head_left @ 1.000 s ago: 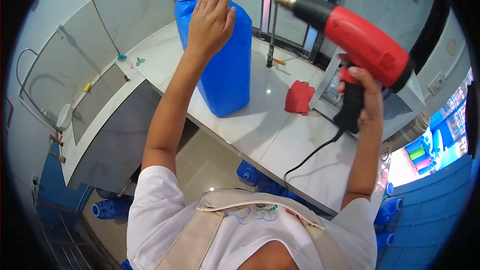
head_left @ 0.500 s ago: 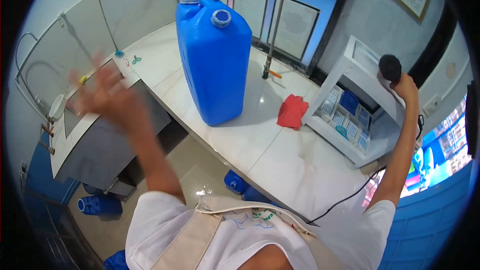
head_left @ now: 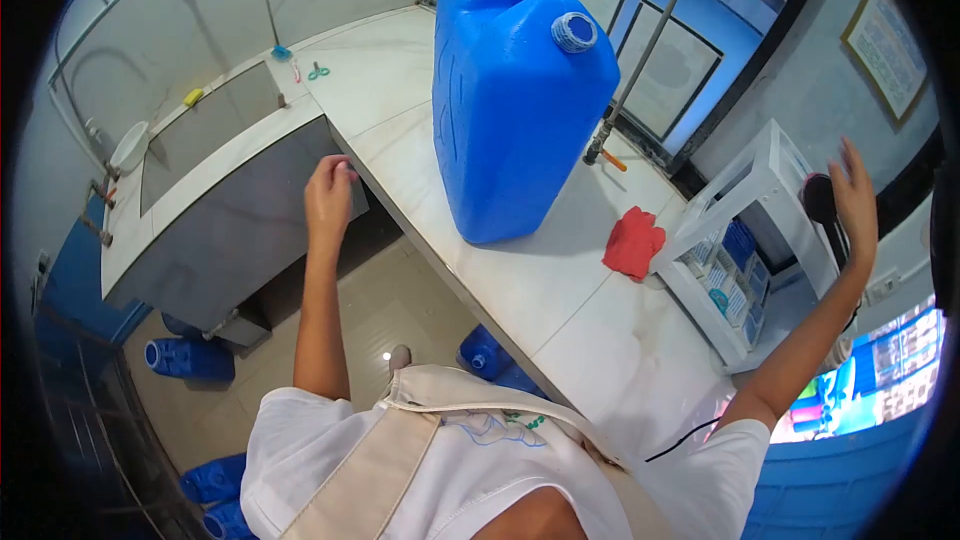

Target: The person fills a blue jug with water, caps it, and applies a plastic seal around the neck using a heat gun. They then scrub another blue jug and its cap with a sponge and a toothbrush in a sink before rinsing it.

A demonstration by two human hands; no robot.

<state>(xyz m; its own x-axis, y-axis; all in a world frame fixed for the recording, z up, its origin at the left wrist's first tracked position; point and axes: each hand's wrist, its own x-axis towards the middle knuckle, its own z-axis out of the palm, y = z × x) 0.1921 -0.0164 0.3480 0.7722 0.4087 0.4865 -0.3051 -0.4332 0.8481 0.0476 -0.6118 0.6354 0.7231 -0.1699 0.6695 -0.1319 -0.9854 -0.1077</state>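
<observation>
A tall blue jerrycan (head_left: 520, 120) with two ringed necks stands upright on the white tiled counter (head_left: 590, 340). My left hand (head_left: 330, 195) is over the counter's inner edge, left of the jerrycan and apart from it. Its fingers are curled in, and nothing shows in them. My right hand (head_left: 853, 200) is raised at the right with fingers stretched out. Close beside it is a black round-headed thing, perhaps a hair dryer (head_left: 820, 198), at the top of a small white shelf (head_left: 775, 165); whether the palm touches it is hidden.
A red cloth (head_left: 634, 243) lies by the shelf. Behind the jerrycan stands a metal pipe with an orange-handled valve (head_left: 612, 160). A sink (head_left: 215, 135) is at the left. Blue containers (head_left: 190, 358) lie on the floor, another (head_left: 482, 352) under the counter. A black cord (head_left: 680, 442) crosses the right.
My right hand has let go of the black round-headed thing and spread its fingers. My left hand, spread and blurred before, has moved right and curled. The view has shifted left.
</observation>
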